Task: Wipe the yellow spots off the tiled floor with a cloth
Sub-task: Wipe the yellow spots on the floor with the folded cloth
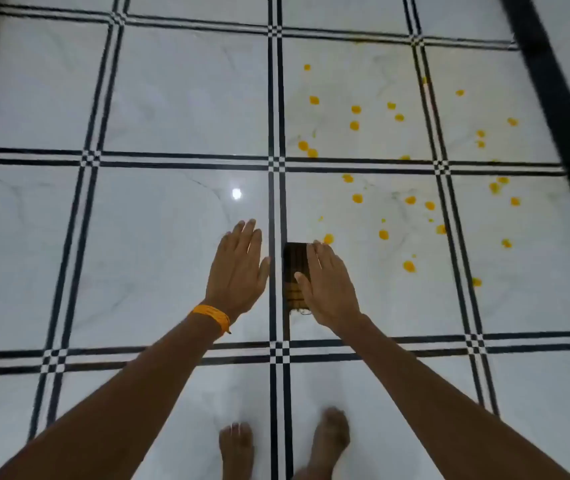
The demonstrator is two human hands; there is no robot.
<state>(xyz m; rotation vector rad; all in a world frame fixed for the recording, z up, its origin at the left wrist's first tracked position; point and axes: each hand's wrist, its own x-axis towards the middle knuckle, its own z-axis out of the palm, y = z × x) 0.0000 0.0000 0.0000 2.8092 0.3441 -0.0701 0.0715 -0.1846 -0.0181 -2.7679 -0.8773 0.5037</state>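
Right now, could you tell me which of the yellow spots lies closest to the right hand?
The yellow spot just past the fingertips of the right hand, beside the top corner of the dark cloth; every other spot lies farther away.

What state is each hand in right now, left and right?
Left hand: open, fingers straight, holding nothing.
Right hand: open, fingers straight, laid flat on the dark brown cloth.
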